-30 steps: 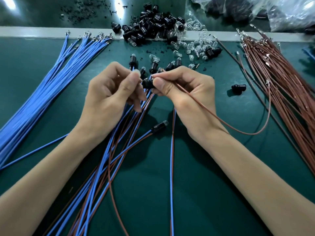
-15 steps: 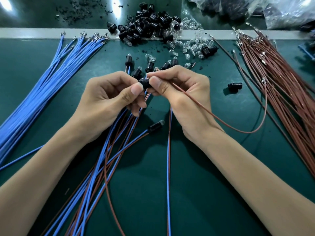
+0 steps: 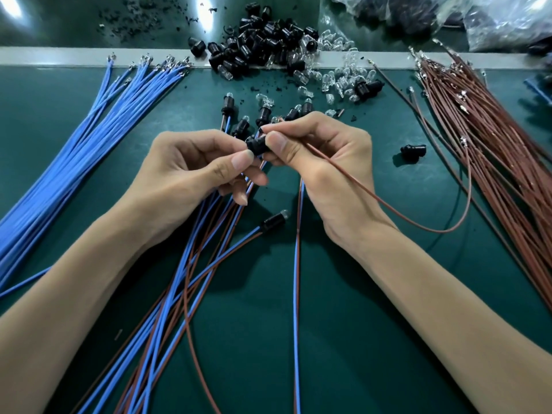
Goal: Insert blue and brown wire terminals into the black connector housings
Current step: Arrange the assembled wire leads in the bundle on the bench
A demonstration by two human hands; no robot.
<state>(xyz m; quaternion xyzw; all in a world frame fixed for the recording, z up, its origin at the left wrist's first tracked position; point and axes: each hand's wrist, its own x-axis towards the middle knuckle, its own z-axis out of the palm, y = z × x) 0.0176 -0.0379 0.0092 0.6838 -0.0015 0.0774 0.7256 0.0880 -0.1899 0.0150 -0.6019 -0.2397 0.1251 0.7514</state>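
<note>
The left hand [image 3: 191,171] pinches a black housing [image 3: 256,144] between thumb and fingertips. The right hand [image 3: 328,162] pinches a brown wire [image 3: 388,210] close to its end, its thumb tip touching the housing. The housing sits between the two thumbs, just left of the right hand's pinch. The wire's end points up and left into it, tip hidden, so the push likely runs leftward along that line. On the green mat [image 3: 343,294], loose blue wires [image 3: 74,150] lie well to the left and a brown bundle [image 3: 493,138] well to the right.
</note>
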